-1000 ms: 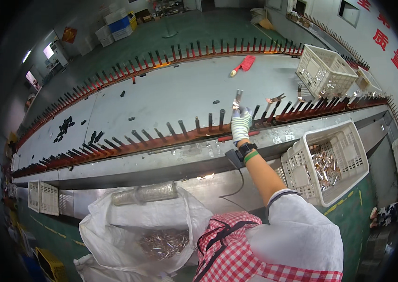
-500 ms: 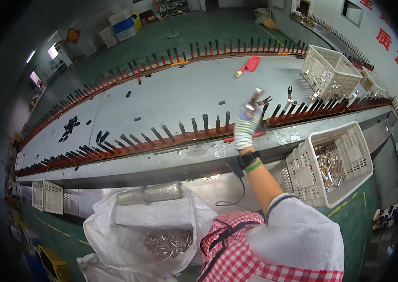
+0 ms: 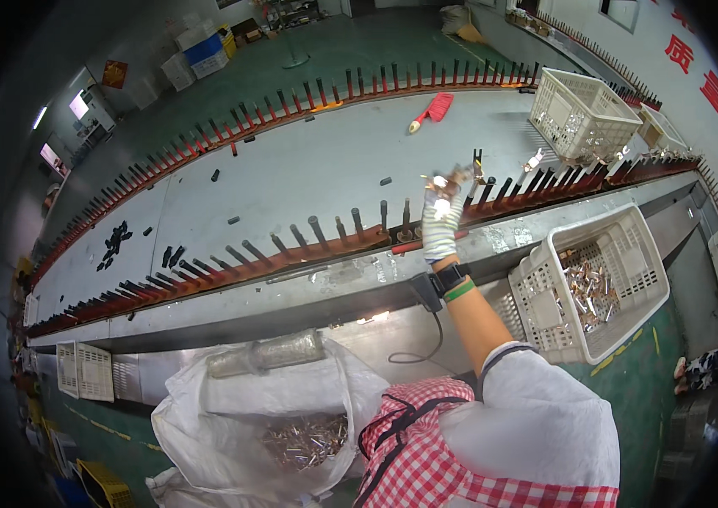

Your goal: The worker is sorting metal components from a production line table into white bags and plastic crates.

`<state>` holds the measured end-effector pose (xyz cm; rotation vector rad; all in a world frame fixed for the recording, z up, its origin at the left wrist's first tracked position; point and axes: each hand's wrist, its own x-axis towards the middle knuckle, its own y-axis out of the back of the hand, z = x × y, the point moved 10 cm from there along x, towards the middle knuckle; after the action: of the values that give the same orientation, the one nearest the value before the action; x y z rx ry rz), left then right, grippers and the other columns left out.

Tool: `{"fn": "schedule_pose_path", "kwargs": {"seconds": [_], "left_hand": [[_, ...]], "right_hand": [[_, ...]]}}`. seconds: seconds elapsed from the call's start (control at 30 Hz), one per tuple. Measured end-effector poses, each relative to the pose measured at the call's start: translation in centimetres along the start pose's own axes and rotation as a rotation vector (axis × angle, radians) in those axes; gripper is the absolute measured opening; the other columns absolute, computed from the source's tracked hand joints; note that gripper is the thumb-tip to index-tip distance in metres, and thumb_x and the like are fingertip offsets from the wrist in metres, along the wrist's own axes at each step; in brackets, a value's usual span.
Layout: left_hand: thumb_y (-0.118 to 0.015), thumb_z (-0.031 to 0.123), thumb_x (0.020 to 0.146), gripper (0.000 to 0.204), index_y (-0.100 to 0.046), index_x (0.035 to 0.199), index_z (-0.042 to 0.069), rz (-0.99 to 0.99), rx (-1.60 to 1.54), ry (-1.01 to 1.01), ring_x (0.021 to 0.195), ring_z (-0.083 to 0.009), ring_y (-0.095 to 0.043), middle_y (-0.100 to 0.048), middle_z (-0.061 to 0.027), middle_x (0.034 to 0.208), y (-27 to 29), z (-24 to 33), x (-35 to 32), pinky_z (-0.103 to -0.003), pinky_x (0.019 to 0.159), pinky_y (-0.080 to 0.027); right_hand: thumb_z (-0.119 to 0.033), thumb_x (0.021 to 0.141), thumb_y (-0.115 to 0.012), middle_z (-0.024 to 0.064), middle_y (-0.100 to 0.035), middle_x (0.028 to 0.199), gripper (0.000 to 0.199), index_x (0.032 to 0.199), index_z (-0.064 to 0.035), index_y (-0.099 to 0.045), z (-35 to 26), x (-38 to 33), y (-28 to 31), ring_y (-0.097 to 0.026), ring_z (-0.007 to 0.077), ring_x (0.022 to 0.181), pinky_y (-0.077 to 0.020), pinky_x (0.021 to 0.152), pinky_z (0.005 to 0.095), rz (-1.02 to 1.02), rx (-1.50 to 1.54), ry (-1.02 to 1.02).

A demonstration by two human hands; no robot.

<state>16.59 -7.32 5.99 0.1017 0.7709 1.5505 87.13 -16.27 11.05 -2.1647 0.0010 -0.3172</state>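
My right hand (image 3: 442,222), in a white glove with coloured stripes, reaches over the near rail of the table. Its fingers are closed around small shiny metal pieces (image 3: 441,188), blurred by motion and glare. Right beside the fingers stands a dark, fork-topped holder (image 3: 478,166) on the rail. Farther right, a shiny metal piece (image 3: 534,159) sits on another post. Upright dark posts (image 3: 316,230) line the rail to the left of my hand. A red bar (image 3: 407,248) lies at the rail's edge under my wrist. My left hand is out of view.
On the long grey table (image 3: 291,182) lie a red-handled brush (image 3: 433,110) and loose black caps (image 3: 113,244). A white crate (image 3: 586,118) stands at its far right. Nearer are a crate of metal pieces (image 3: 621,262) and a white sack (image 3: 198,423) holding more.
The posts on the near rail have shifted left in the picture, and the whole view has moved slightly. My right hand has moved a little left and its fingers have turned.
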Motion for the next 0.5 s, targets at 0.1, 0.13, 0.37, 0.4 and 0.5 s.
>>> {"fn": "schedule_pose_path", "kwargs": {"seconds": [0.1,0.13,0.37,0.4,0.5], "left_hand": [[-0.043,0.000,0.081,0.064,-0.013,0.137,0.012,-0.031,0.046,0.021,0.095,-0.0281,-0.047,-0.022,-0.0162,0.136,-1.3,1.5,-0.5,-0.032,0.068,-0.050],[-0.043,0.000,0.081,0.064,-0.013,0.137,0.012,0.002,0.051,0.036,0.095,-0.0281,-0.047,-0.022,-0.0162,0.136,-0.5,0.6,-0.3,-0.032,0.068,-0.050],[-0.043,-0.001,0.081,0.064,-0.013,0.137,0.012,-0.004,0.008,-0.200,0.096,-0.0288,-0.047,-0.019,-0.0161,0.136,1.0,-3.7,1.6,-0.030,0.054,-0.053],[-0.043,-0.001,0.081,0.064,-0.013,0.137,0.012,-0.001,-0.049,-0.179,0.095,-0.0296,-0.047,-0.018,-0.0161,0.136,0.9,-3.0,1.1,-0.030,0.051,-0.053],[-0.041,0.000,0.081,0.063,-0.013,0.137,0.012,0.018,-0.037,-0.154,0.096,-0.0312,-0.047,-0.020,-0.0166,0.136,0.7,-4.0,0.6,-0.032,0.053,-0.053]], "right_hand": [[-0.003,0.080,-0.056,0.0061,-0.053,0.098,0.033,0.111,-0.0008,-0.044,-0.4,4.7,11.5,-0.050,0.0115,0.086,-0.0421,0.077,0.0232,0.134,0.234,0.177],[-0.001,0.079,-0.055,0.0066,-0.053,0.097,0.037,0.114,-0.0021,-0.043,-0.8,2.5,11.2,-0.050,0.0125,0.086,-0.0427,0.077,0.0240,0.241,-0.198,0.259],[-0.028,0.072,-0.060,0.0074,-0.053,0.108,0.055,0.119,-0.0046,-0.042,3.4,5.6,8.6,-0.050,0.0218,0.097,-0.0430,0.081,0.0310,-0.170,-1.480,0.095],[-0.028,0.072,-0.060,0.0074,-0.053,0.108,0.055,0.119,-0.0046,-0.042,2.4,4.9,6.5,-0.050,0.0218,0.097,-0.0430,0.081,0.0310,-0.174,-1.474,0.099],[-0.029,0.076,-0.056,0.0090,-0.051,0.113,0.053,0.121,-0.0062,-0.041,-1.4,3.9,3.0,-0.048,0.0219,0.103,-0.0411,0.085,0.0334,-0.134,-1.961,0.306]]}}
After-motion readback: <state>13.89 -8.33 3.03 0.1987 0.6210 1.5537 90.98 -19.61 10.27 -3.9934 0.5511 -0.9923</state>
